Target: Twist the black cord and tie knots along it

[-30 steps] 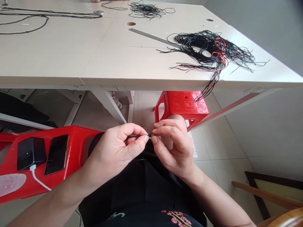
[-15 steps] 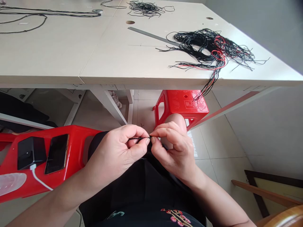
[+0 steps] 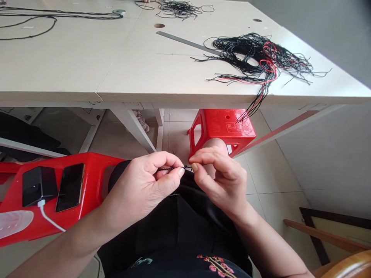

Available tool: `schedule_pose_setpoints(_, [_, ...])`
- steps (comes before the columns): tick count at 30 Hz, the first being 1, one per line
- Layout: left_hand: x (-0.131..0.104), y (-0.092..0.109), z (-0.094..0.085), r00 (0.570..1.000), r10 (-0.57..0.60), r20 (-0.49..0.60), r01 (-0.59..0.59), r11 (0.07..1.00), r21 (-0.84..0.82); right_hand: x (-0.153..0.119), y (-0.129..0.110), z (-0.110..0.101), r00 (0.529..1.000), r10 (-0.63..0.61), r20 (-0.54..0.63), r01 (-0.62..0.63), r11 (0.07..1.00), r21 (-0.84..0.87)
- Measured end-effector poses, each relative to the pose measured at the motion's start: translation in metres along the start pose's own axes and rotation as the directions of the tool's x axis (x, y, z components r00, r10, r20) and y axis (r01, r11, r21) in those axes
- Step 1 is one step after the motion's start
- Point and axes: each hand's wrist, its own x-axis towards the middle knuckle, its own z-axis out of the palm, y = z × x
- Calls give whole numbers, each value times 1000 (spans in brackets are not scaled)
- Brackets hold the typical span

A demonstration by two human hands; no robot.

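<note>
Black twisted cord (image 3: 165, 169) sits between the person's two hands, over the lap, just below the near edge of the tabletop (image 3: 124, 73). The left hand (image 3: 147, 183) grips it between thumb and forefinger, with a length of the twist showing inside the curl of the fingers and a small dark knot (image 3: 186, 167) at the thumb tip. From that knot a thin strand runs across a short gap to the right hand (image 3: 224, 179), whose thumb and forefinger are pinched together on it; the exact contact is too small to make out. Beneath the hands lies dark clothing (image 3: 174, 235) with pink flower embroidery (image 3: 216, 266).

To the left, a red stool (image 3: 95, 168) carries a phone (image 3: 70, 188) with a dark screen, a black box-shaped device (image 3: 39, 185) with a white cable (image 3: 48, 220) plugged in, and part of a clear plastic item (image 3: 14, 223). Another red stool (image 3: 223, 125) stands below the table, behind the person's knee.

On the tabletop, a large bundle of black cords (image 3: 232, 43) with red strands mixed in lies at the right, some ends hanging over the edge. A metal ruler (image 3: 185, 40) runs partly under it. Farther back are a smaller black tangle (image 3: 179, 9) and, at the left, long looped cords (image 3: 72, 15) beside a round metal disc (image 3: 119, 11).
</note>
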Motion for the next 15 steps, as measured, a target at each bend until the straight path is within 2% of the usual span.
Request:
schedule_pose_setpoints(3, [1, 2, 0, 1000, 0, 6, 0, 1000, 5, 2, -2, -2, 983, -182, 12, 181, 966, -187])
schedule_pose_setpoints(7, [0, 2, 0, 999, -22, 23, 21, 999, 48, 6, -2, -3, 949, -305, 76, 314, 911, -266])
schedule_pose_setpoints(15, [-1, -1, -2, 998, -26, 50, 21, 996, 88, 1, 2, -10, 934, -322, 157, 358, 854, -377])
